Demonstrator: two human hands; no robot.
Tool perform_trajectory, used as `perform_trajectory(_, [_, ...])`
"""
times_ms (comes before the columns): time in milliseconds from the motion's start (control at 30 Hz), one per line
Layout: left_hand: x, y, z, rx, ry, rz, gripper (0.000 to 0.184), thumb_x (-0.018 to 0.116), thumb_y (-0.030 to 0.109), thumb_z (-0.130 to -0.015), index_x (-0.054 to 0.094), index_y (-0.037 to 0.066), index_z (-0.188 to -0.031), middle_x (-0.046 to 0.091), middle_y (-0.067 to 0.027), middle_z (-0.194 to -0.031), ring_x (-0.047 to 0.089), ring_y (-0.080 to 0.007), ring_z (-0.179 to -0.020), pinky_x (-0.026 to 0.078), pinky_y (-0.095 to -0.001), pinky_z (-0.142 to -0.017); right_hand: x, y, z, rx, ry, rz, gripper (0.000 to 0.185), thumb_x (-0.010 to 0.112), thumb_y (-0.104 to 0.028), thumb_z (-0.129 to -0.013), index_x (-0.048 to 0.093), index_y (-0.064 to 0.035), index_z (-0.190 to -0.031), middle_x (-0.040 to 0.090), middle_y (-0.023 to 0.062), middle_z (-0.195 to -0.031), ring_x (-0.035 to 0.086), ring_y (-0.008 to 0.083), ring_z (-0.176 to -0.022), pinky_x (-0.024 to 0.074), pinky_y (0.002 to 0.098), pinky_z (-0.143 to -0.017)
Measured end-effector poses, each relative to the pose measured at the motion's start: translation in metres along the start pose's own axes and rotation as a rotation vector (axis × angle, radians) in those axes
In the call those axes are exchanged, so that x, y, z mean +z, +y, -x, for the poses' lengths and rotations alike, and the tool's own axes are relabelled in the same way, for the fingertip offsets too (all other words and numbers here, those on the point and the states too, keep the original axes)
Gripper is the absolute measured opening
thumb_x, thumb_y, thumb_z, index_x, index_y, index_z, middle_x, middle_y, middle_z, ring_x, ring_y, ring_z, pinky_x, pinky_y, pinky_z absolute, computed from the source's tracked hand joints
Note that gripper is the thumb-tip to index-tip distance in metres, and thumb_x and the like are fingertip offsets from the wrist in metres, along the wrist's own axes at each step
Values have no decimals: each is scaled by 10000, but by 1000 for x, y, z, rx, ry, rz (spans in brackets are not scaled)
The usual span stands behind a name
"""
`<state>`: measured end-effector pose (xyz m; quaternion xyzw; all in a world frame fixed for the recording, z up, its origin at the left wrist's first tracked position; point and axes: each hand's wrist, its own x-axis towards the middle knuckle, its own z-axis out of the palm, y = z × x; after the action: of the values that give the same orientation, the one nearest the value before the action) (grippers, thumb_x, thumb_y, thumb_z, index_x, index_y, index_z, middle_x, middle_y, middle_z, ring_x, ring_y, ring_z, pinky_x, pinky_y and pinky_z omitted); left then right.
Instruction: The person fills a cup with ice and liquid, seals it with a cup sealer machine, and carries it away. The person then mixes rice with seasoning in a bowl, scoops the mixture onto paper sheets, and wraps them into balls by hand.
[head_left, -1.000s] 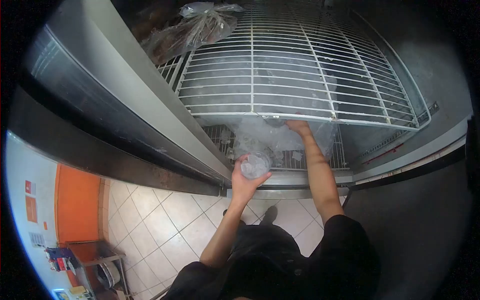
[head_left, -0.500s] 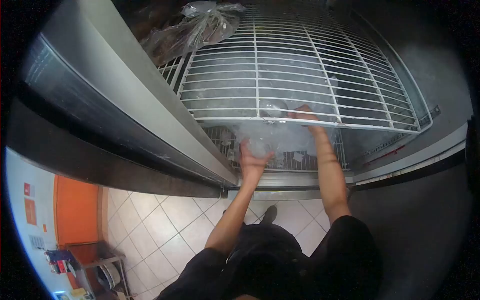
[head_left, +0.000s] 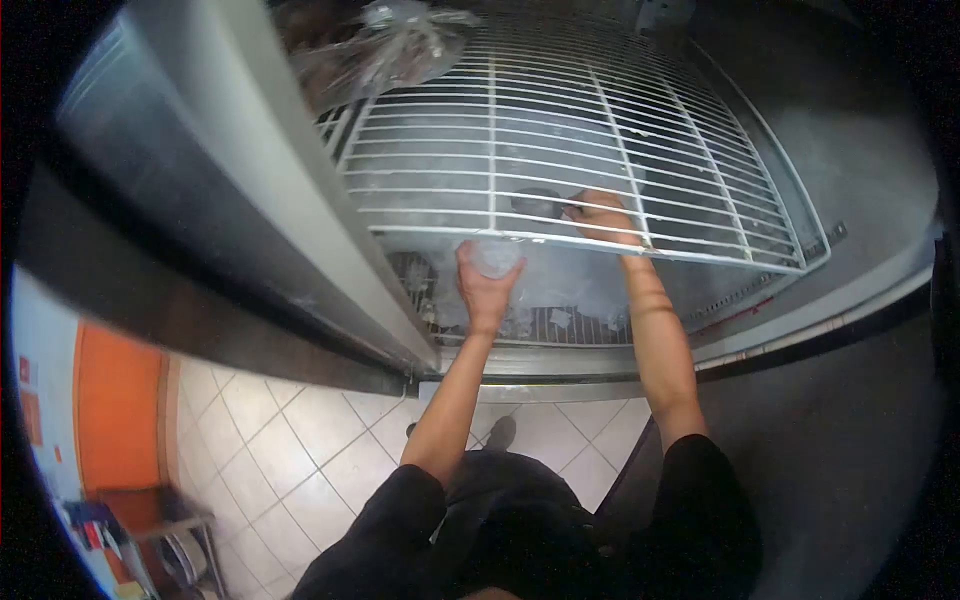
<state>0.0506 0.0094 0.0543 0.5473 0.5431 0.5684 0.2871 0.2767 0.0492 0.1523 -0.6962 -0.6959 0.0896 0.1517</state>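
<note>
From here the left hand [head_left: 484, 297] curls round a cup [head_left: 496, 260] near the wire shelf's [head_left: 560, 240] front edge, the right hand [head_left: 603, 212] grips probably a scoop [head_left: 537, 203] underneath, and bumping that edge could spill the cup.

Pale floor tiles [head_left: 310, 440] shine beneath me. To my left, an orange panel [head_left: 118, 400] borders a white wall [head_left: 48, 345] near a rack [head_left: 172, 527].

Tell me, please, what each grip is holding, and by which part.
The left grip holds a clear cup around its outer side. The right grip, seen through the wire shelf, seems to hold a scoop, probably by its handle.
</note>
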Motion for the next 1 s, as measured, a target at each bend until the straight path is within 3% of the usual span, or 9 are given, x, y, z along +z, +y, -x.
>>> perform_trajectory(100, [-29, -4, 24, 86, -157, 186, 874, 952, 303, -565, 498, 67, -1274, 597, -145, -1208, 582, -287, -1136, 469, -415, -992, 29, 20, 5, 32, -112, 37, 556, 519, -463, -957, 486, -188, -1439, 518, 165, -1422, 479, 359, -1322, 387, 453, -1120])
perform_trajectory(167, [-84, 45, 48, -71, -410, 274, 877, 946, 306, -580, 505, 79, -1303, 587, -112, -1220, 563, -251, -1162, 452, -411, -1011, 12, -27, 51, 128, 5, -101, 515, 613, -378, -945, 592, -22, -1315, 646, 203, -1246, 609, 324, -1170, 458, 385, -1013])
perform_trajectory(200, [-101, 38, 59, 106, -474, 363, 837, 934, 300, -599, 521, 83, -1294, 570, -118, -1235, 551, -256, -1181, 441, -411, -1020, 46, 18, 46, 153, -322, -528, 434, 610, -336, -951, 646, -26, -1251, 691, 142, -1185, 655, 243, -1070, 481, 355, -967])
perform_trajectory(233, [-126, 42, 76, 118, -492, 363, 883, 929, 319, -596, 511, 71, -1333, 531, -119, -1330, 511, -270, -1240, 402, -412, -1060, 21, -23, 70, 132, -528, -397, 374, 619, -291, -942, 686, -21, -1193, 727, 80, -1073, 663, 182, -963, 500, 332, -892])
perform_trajectory(267, [-148, 37, 93, 139, -517, 423, 895, 931, 323, -593, 508, 84, -1345, 520, -125, -1337, 479, -265, -1274, 390, -420, -1066, 48, -4, 86, -43, -670, -438, 339, 616, -253, -923, 705, -27, -1160, 728, 73, -1050, 659, 186, -937, 507, 345, -849])
perform_trajectory(367, [-255, 62, 115, -81, -702, 624, 864, 938, 291, -585, 492, 85, -1296, 546, -86, -1266, 514, -206, -1204, 417, -350, -1018, 76, -98, 135, 69, -1179, -499, 311, 584, -268, -883, 721, -42, -1046, 729, 114, -1037, 679, 246, -973, 510, 397, -877])
perform_trajectory(500, [-369, 41, 155, -52, -366, 625, 891, 946, 261, -563, 482, 62, -1297, 569, -74, -1236, 539, -184, -1173, 427, -333, -1004, 220, -234, 171, -84, -1486, -380, 306, 570, -272, -902, 711, -46, -1053, 726, 124, -1027, 680, 271, -955, 516, 417, -856])
perform_trajectory(767, [-673, 36, 211, 33, 297, 205, 903, 945, 342, -563, 484, 67, -1289, 567, -100, -1259, 549, -234, -1185, 446, -365, -985, 482, -492, 230, -147, -1501, -198, 297, 541, -278, -941, 691, -55, -1066, 720, 143, -1008, 683, 320, -918, 528, 456, -815])
perform_trajectory(1000, [-956, 0, 200, -32, 653, -93, 965, 972, 316, -540, 469, 76, -1327, 585, -68, -1253, 562, -193, -1154, 446, -361, -990, 615, -539, 184, 207, -1416, -21, 290, 515, -284, -974, 674, -63, -1077, 714, 160, -991, 685, 363, -886, 539, 490, -779])
